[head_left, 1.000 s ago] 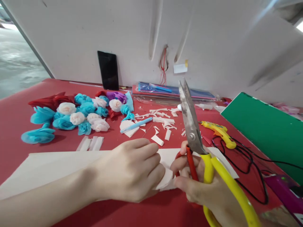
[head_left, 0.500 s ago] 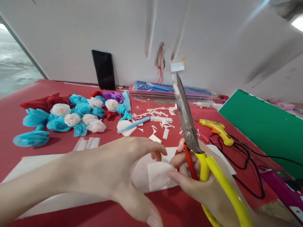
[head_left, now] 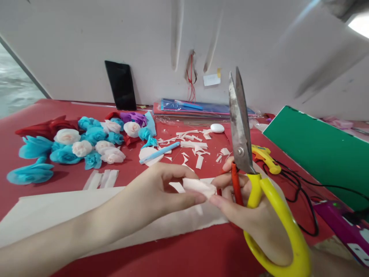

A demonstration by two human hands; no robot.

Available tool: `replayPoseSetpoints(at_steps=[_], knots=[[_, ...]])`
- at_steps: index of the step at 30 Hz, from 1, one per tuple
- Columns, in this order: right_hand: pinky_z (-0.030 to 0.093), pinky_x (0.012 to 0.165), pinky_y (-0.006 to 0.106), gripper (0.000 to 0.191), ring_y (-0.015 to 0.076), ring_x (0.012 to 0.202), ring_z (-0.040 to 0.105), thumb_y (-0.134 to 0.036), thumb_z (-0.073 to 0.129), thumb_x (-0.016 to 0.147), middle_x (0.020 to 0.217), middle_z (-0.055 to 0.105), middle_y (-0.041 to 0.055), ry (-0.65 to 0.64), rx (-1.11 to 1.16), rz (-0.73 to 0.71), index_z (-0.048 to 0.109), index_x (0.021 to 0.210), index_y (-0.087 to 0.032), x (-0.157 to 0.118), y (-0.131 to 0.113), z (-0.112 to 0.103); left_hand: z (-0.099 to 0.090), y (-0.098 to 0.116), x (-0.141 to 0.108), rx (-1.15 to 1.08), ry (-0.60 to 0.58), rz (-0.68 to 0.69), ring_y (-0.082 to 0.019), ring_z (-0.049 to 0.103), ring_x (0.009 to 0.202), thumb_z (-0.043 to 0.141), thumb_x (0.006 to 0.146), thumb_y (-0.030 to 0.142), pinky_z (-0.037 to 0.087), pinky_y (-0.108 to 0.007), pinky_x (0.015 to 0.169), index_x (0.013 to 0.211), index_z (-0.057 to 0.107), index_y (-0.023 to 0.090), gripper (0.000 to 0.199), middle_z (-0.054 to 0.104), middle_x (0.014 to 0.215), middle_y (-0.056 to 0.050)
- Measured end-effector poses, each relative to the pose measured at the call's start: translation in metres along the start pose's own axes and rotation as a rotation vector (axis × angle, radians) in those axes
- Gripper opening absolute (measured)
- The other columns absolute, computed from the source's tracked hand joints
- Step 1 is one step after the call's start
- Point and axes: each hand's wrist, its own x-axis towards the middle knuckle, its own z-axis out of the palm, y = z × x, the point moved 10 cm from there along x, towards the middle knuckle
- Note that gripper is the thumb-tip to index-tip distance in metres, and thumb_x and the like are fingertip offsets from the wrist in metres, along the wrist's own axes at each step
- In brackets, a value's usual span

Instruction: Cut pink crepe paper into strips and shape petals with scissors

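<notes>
Between my two hands is a small folded white paper piece [head_left: 198, 187]. The fingers and thumb of my left hand [head_left: 161, 192] pinch its left part. My right hand [head_left: 250, 215] grips its right end between thumb and fingertips, and also carries large scissors [head_left: 242, 150] with yellow and red handles. Their blades point upward, slightly apart. Beneath the hands lies a long white paper sheet [head_left: 72, 204] on the red table [head_left: 138, 257].
Blue, white, red and purple paper flowers [head_left: 93, 136] sit at the left. White scraps [head_left: 194, 145], a blue pen [head_left: 160, 152] and a white oval object [head_left: 217, 128] lie behind the hands. A yellow glue gun [head_left: 266, 159], black cable and green board [head_left: 314, 154] are at the right.
My left hand has closed onto the paper, which is now folded up and raised. The scissors have shifted right and turned more upright. The camera view has moved slightly.
</notes>
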Motion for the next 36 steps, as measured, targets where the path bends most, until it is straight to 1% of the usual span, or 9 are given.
replayPoseSetpoints(at_steps=[4,13,18,21,24,27,30,34,36], knots=[[0.043,0.045,0.017,0.034,0.0062,0.046,0.047,-0.018,0.072,0.063,0.06,0.056,-0.0096,0.041,-0.044,-0.021,0.046,0.085,-0.024,-0.001,-0.005,-0.005,0.001,0.009,-0.002,0.06,0.007,0.043,-0.007,0.052,0.058,0.066,0.076,0.032,0.041,-0.011,0.052,0.07,0.067,0.022,0.011,0.061,0.065,0.006],[0.033,0.041,0.016,0.034,0.0036,0.044,0.04,-0.014,0.072,0.062,0.063,0.057,-0.0089,-0.039,0.04,-0.019,0.047,0.084,-0.023,0.002,0.002,0.002,0.013,0.012,-0.005,0.134,-0.188,0.039,-0.007,0.053,0.052,0.052,0.086,0.034,0.038,-0.012,0.049,0.058,0.059,0.018,0.033,0.059,0.052,0.005],[0.03,0.037,0.013,0.037,0.0013,0.041,0.037,-0.02,0.075,0.064,0.065,0.059,-0.0071,-0.096,0.163,-0.051,0.047,0.088,-0.022,0.005,0.007,0.007,0.016,0.015,-0.009,0.263,-0.12,0.088,-0.007,0.049,0.049,0.049,0.087,0.032,0.038,-0.014,0.049,0.056,0.056,0.017,0.035,0.056,0.051,0.004],[0.025,0.032,0.014,0.03,0.001,0.036,0.034,-0.029,0.07,0.073,0.062,0.057,-0.0069,-0.054,0.236,-0.113,0.046,0.091,-0.023,0.009,0.003,-0.004,0.017,0.021,-0.011,0.269,-0.1,0.144,-0.006,0.049,0.048,0.048,0.088,0.029,0.038,-0.013,0.05,0.055,0.054,0.017,0.035,0.054,0.049,0.005],[0.029,0.032,0.015,0.026,0.0012,0.034,0.034,-0.035,0.064,0.079,0.064,0.059,-0.0049,0.001,0.278,-0.136,0.046,0.091,-0.022,0.014,0.0,-0.015,0.009,0.021,-0.009,0.184,-0.033,0.125,-0.006,0.048,0.047,0.049,0.088,0.033,0.038,-0.012,0.048,0.053,0.054,0.017,0.038,0.053,0.048,0.005],[0.028,0.032,0.013,0.028,0.0001,0.035,0.033,-0.03,0.067,0.076,0.07,0.061,-0.0054,-0.045,0.25,-0.054,0.047,0.093,-0.023,0.016,0.006,-0.008,-0.003,0.018,-0.009,0.059,0.083,0.093,-0.007,0.05,0.047,0.051,0.086,0.036,0.04,-0.013,0.047,0.053,0.056,0.018,0.038,0.056,0.05,0.004],[0.032,0.035,0.011,0.041,0.0012,0.042,0.039,-0.02,0.077,0.065,0.071,0.062,-0.0071,-0.119,0.176,0.023,0.047,0.093,-0.023,0.01,0.01,0.007,-0.008,0.016,-0.01,0.014,0.163,0.074,-0.009,0.054,0.049,0.053,0.084,0.039,0.04,-0.015,0.046,0.053,0.058,0.019,0.037,0.06,0.052,0.002],[0.03,0.037,0.011,0.04,0.0014,0.042,0.035,-0.017,0.078,0.063,0.059,0.055,-0.0105,-0.157,0.16,0.085,0.048,0.089,-0.023,0.003,0.014,0.016,-0.003,0.016,-0.007,-0.015,0.15,0.075,-0.01,0.054,0.046,0.054,0.082,0.037,0.041,-0.015,0.045,0.056,0.062,0.019,0.032,0.059,0.048,0.002],[0.033,0.039,0.012,0.042,0.0023,0.044,0.041,-0.011,0.078,0.061,0.06,0.056,-0.0107,-0.15,0.17,0.076,0.048,0.088,-0.023,0.003,0.015,0.015,0.0,0.017,-0.006,-0.021,0.126,0.095,-0.01,0.055,0.047,0.056,0.08,0.035,0.042,-0.015,0.045,0.06,0.062,0.019,0.026,0.058,0.051,0.003]])
